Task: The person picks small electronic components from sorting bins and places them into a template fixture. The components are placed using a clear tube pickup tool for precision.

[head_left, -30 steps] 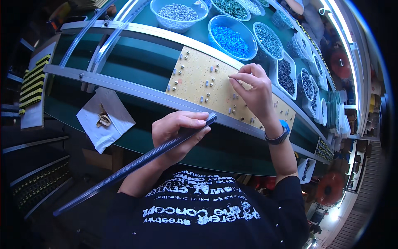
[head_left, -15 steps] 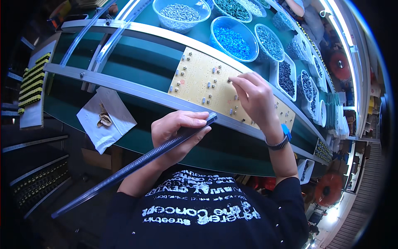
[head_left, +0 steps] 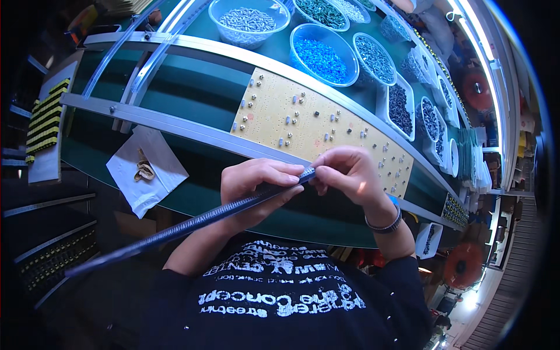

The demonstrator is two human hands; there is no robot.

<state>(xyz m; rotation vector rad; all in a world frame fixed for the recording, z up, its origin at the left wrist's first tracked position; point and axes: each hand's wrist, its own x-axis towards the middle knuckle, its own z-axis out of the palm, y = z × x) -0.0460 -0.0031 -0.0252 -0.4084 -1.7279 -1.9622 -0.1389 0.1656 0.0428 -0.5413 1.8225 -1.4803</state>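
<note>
My left hand [head_left: 256,181] is closed around the upper end of a long, narrow component tube [head_left: 186,226]. The tube slants down to the left and has a row of small parts showing along it. At the tube's upper end, my right hand [head_left: 353,175] is pinched with thumb and fingers; what lies between them is hidden. Beyond both hands, a tan circuit board [head_left: 271,102] lies between two metal rails. Small round metal parts, grey-blue parts and a few black pieces stand on it in rows.
Behind the far rail [head_left: 216,49] stand round tubs, among them a tub of blue parts [head_left: 294,58] and a tub of silver parts [head_left: 219,26]. A white tray [head_left: 385,114] holds dark parts. Left of my hands lies a white sheet [head_left: 125,160] with a brown item on it.
My right hand has come back from the board to the tube's end. A black piece now shows on the board where its fingers were. My left hand and the tube have shifted slightly right.
</note>
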